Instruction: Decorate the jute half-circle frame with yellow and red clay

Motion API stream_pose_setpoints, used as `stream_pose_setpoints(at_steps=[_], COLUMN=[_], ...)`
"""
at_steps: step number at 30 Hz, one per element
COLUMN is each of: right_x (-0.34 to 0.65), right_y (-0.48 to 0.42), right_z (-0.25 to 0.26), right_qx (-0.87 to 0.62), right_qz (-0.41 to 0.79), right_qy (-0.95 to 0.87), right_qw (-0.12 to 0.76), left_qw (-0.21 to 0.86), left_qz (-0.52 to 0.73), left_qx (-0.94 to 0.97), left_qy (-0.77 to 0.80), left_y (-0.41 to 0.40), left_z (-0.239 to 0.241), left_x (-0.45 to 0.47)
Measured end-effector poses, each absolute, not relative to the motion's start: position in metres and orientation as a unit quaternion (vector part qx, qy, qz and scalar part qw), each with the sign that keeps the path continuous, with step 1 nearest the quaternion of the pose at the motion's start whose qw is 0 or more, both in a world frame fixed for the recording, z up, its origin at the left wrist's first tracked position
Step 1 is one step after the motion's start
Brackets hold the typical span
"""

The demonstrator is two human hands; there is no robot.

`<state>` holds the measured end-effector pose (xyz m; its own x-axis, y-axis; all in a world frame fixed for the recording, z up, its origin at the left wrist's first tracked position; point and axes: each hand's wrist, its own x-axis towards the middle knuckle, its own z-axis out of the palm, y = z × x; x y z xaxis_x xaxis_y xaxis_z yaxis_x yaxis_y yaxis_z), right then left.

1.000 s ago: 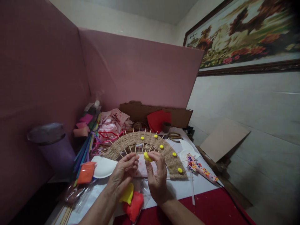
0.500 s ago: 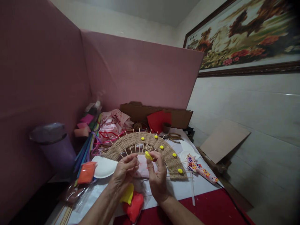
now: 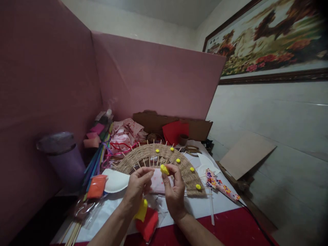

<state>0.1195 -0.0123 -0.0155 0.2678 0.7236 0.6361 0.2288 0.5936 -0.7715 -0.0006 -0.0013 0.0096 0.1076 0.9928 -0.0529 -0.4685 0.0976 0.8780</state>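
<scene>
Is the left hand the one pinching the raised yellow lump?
No, the right hand pinches the yellow lump, and a visible gap separates it from the left hand.

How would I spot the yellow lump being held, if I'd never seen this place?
Find the large, tan woven arch. Below the top of its curve in the picture, the wearer's right hand pinches the yellow lump between thumb and fingers. Unlike the five yellow dots on that arch and the yellow piece near the red lump, this one is in the hand.
</scene>
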Motion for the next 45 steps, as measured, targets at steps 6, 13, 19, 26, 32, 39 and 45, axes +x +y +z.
stream_pose_setpoints(at_steps=[6,13,19,26,32,39,45], right_x=[0.122,0.119,0.115,0.117,0.119,0.119,0.119], right_y=[-0.006,-0.007,-0.016,-0.017,-0.015,-0.016,-0.014], right_z=[-0.015,-0.013,-0.013,-0.008,-0.013,-0.005,-0.004], right_qx=[-0.433,-0.413,-0.385,-0.388,-0.405,-0.378,-0.372], right_qz=[0.211,0.208,0.176,0.124,0.184,0.153,0.144], right_qy=[-0.516,-0.530,-0.597,-0.634,-0.601,-0.661,-0.684], right_qw=[0.708,0.710,0.681,0.657,0.664,0.631,0.611], left_qw=[0.603,0.561,0.597,0.568,0.524,0.498,0.518], left_qz=[0.553,0.574,0.548,0.591,0.576,0.585,0.580], left_qx=[0.450,0.481,0.483,0.483,0.513,0.532,0.529], left_qy=[0.357,0.353,0.332,0.308,0.362,0.355,0.339], left_y=[-0.002,-0.003,-0.009,-0.007,-0.007,-0.005,-0.005], left_z=[0.007,0.009,0.018,0.016,0.018,0.018,0.016], left_x=[0.000,-0.001,0.004,0.002,0.000,0.000,0.000])
